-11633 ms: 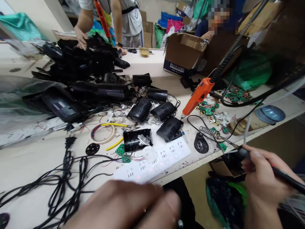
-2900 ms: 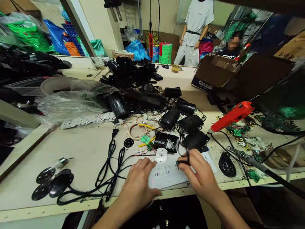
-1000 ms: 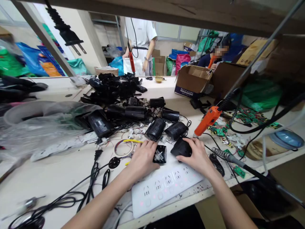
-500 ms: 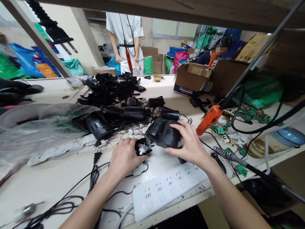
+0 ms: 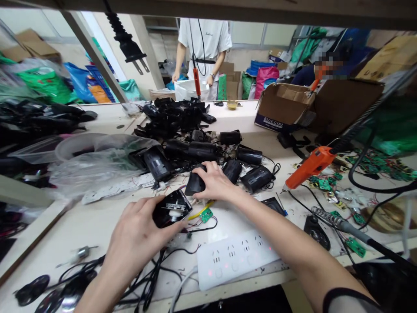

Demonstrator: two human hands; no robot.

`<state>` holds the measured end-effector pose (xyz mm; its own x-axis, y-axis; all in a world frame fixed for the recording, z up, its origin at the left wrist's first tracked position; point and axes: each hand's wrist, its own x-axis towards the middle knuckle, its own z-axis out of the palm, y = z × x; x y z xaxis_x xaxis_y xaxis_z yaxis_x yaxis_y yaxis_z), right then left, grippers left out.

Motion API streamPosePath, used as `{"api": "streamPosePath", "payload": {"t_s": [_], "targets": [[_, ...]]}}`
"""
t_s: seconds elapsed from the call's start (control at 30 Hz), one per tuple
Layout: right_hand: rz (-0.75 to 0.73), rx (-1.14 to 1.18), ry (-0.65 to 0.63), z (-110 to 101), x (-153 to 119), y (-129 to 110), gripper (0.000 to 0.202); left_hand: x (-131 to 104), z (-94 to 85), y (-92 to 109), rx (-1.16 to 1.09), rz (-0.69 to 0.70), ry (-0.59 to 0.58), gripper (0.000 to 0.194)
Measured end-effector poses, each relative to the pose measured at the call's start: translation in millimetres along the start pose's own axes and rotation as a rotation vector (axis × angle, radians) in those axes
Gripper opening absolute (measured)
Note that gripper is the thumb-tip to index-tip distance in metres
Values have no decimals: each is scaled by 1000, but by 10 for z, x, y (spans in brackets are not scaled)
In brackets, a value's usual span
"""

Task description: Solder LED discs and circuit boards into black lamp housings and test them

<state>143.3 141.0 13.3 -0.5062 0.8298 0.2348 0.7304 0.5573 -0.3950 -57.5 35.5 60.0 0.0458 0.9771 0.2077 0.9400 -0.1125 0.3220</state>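
My left hand (image 5: 140, 226) is closed around a black plastic housing (image 5: 158, 213), whose open side shows a light-coloured inner part. Just beyond it, my right hand (image 5: 213, 180) grips a smooth black plastic shell (image 5: 194, 184), with its fingers over the top. The two pieces are close together, and I cannot tell whether they touch. A small green circuit board (image 5: 206, 215) with thin wires lies below my right hand, beside a yellow wire (image 5: 200, 210). Two black housings, a nearer one (image 5: 257, 178) and a farther one (image 5: 233, 171), lie right of that hand.
A white power strip (image 5: 237, 261) lies along the front edge. An orange electric screwdriver (image 5: 309, 167) hangs at right, near a soldering iron (image 5: 342, 224). Black parts (image 5: 179, 115) are heaped at the back. A cardboard box (image 5: 283, 106) and a person (image 5: 205, 48) are beyond.
The view has swung left. My right hand let go of one black housing, which now lies to its right, and moved left onto a black shell. My left hand's housing is tilted, showing its inside.
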Motion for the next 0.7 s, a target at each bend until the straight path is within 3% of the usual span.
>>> {"api": "streamPosePath", "payload": {"t_s": [0.1, 0.2, 0.27, 0.37, 0.5, 0.6, 0.7], "targets": [[31, -42, -11, 107, -7, -53, 75, 19, 45, 70, -5, -2, -43, 63], [87, -76, 4, 15, -190, -62, 82, 62, 164, 123, 3, 39, -98, 70], [176, -95, 54, -154, -470, -11, 77, 76, 252, 130, -4, 81, -135, 70], [407, -138, 158, -435, -1092, 181, 49, 70, 355, 131, -3, 137, -192, 66], [678, -186, 153, -567, -1812, 446, 54, 76, 431, 218, 8, 166, -219, 68], [698, -157, 98, -441, -1923, 427, 50, 105, 468, 348, -12, 164, -238, 70], [644, -128, 91, -236, -1742, 232, 49, 110, 519, 454, -37, 160, -220, 68]]}}
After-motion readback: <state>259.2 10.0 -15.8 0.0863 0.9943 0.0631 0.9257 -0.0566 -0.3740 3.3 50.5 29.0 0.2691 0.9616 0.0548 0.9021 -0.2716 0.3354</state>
